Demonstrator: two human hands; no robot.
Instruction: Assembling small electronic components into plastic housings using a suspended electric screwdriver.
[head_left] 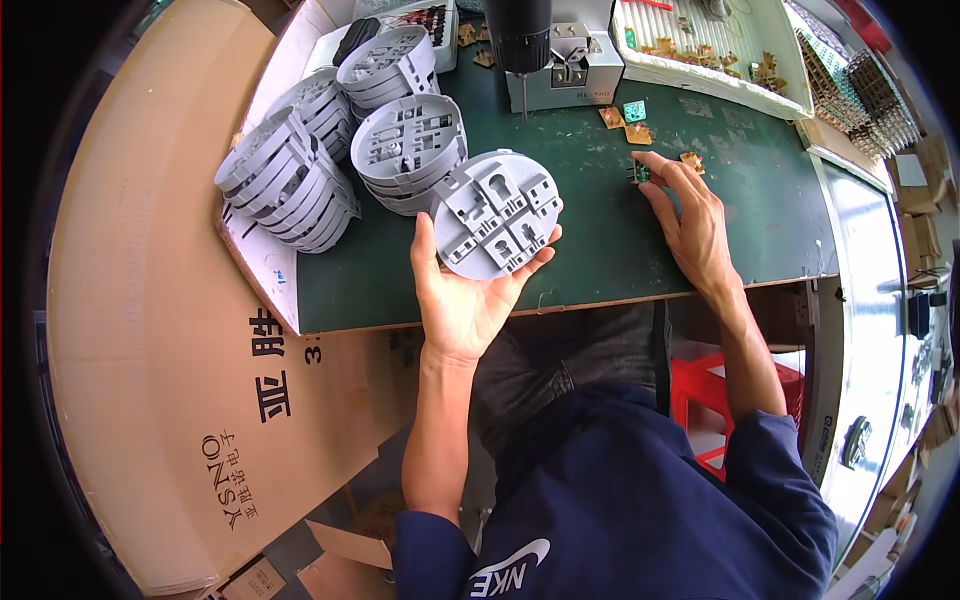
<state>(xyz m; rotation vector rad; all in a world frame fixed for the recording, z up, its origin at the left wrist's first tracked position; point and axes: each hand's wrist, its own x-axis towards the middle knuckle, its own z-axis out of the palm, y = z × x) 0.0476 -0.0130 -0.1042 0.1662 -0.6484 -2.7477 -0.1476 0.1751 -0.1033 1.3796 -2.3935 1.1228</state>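
Note:
My left hand [462, 312] holds a round grey plastic housing [478, 246] tilted over the front edge of the green tabletop [600, 235], its moulded slots and cutouts turned up. Over the right part of the table, my right hand [698, 225] pinches a small green circuit board [640, 173] between thumb and fingertips. Just beyond its fingers lies a small brown board [692, 161]. A few more brown boards [638, 134] and a green one [634, 111] lie farther back. Left of the held housing stands a stack of similar grey housings [410, 140].
Further grey stacks [290, 190] lean at the table's left, beside a white side board [270, 270]. An electric screwdriver [518, 40] hangs at the back, before a grey metal box [590, 85]. A white foam tray [790, 100] with small boards sits back right. Below is a red stool [690, 390].

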